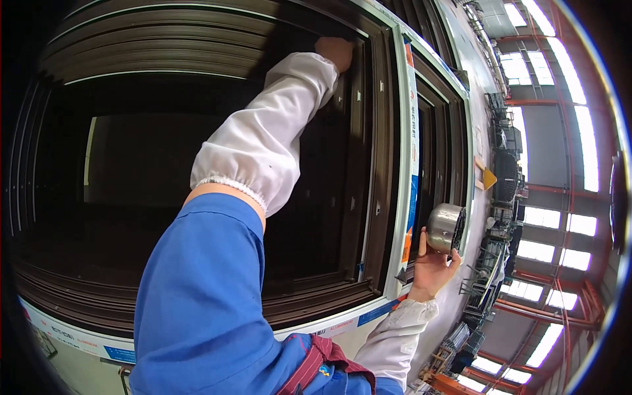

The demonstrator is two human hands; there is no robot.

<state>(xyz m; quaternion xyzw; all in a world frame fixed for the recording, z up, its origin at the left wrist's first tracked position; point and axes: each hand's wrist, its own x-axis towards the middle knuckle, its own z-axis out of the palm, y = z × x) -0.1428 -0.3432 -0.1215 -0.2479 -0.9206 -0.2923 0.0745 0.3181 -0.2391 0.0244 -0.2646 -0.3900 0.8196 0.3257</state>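
Note:
My left hand (336, 52) reaches across a large dark brown metal frame (388, 164) to its inner channel at the far right corner. Its fingers look curled in against the profile, and whatever they hold is hidden behind the hand. A round stainless steel bowl (445, 227) rests in my right hand (432, 271), the fingers and thumb cupped around its base. The mouth of the bowl faces right, and small dark pieces show at its rim. Along the frame's channel run several small light clips or slots (359, 96).
White protective film with blue and orange print (413, 191) covers the frame's outer edges. A second dark frame (428, 125) lies to the right. Beyond are racks of stacked material (487, 263), a yellow-orange piece (489, 178), and a hall with windows and red beams (533, 187).

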